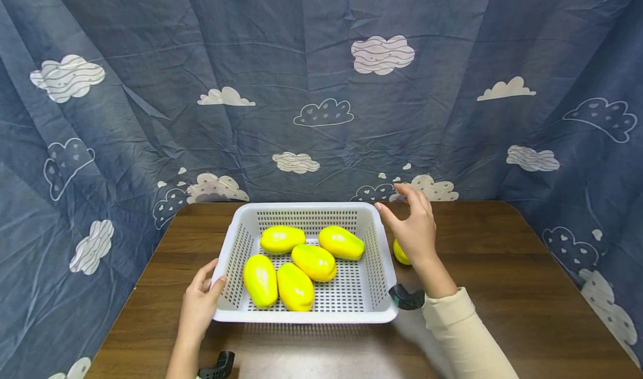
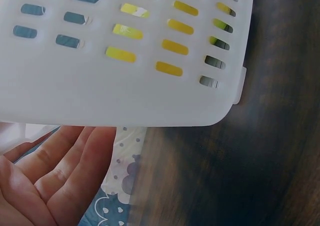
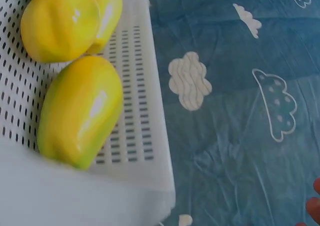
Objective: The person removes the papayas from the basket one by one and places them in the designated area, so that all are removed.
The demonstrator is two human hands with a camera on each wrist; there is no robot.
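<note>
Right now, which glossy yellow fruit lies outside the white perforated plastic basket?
The yellow fruit on the brown wooden table, right of the white basket and partly hidden by the right hand; the other five lie inside.

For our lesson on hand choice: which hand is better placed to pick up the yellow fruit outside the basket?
Probably the right hand: it holds nothing and is the nearer one to the loose yellow fruit. The left hand is across the white basket, holding its left rim.
</note>
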